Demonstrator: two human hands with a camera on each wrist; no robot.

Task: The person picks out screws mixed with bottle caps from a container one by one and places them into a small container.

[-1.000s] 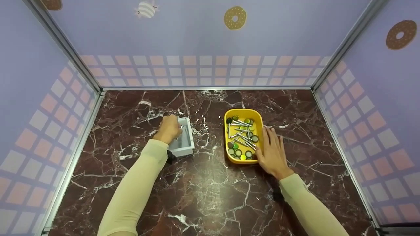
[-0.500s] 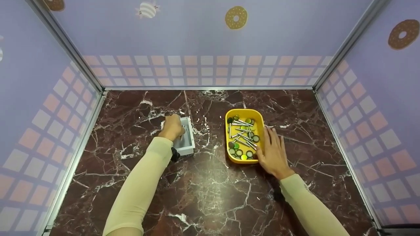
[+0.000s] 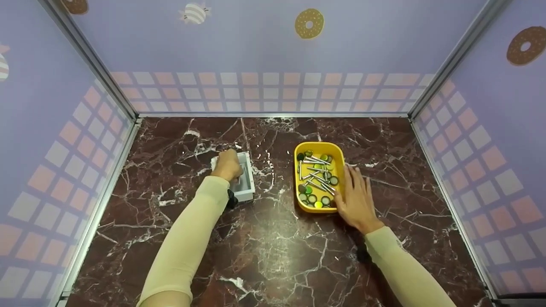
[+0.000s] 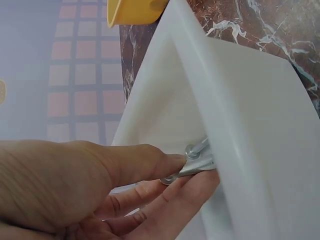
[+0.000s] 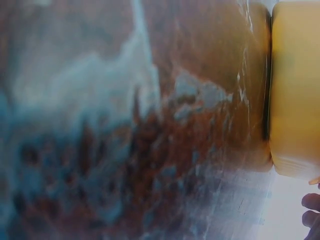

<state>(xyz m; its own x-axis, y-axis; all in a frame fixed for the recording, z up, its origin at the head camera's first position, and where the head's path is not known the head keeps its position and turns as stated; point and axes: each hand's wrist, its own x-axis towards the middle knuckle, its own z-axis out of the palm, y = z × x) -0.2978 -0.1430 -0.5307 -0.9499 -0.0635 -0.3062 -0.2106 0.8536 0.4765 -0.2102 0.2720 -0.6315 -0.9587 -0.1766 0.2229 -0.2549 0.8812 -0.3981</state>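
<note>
My left hand (image 3: 229,165) reaches down into a small white box (image 3: 245,195) on the left. In the left wrist view, its thumb and fingers pinch silver screws (image 4: 197,165) inside that box, near its wall. On the right stands a yellow box (image 3: 319,147) holding several silver screws (image 3: 316,175) and round bottle caps (image 3: 325,200), some green or yellow, others grey-looking. My right hand (image 3: 356,200) rests along the yellow box's right side, fingers straight, thumb at the rim. The right wrist view catches only fingertips (image 5: 312,210) beside the yellow wall.
Both boxes stand on a dark red marbled table (image 3: 273,251), with a strip of it between them. Patterned panels enclose the back (image 3: 256,51) and both sides, meeting at metal corner posts.
My left hand has shifted slightly rightward and lower into the white box; a screw end seen beside its fingers earlier is now hidden in the head view. My right hand stays at the yellow box.
</note>
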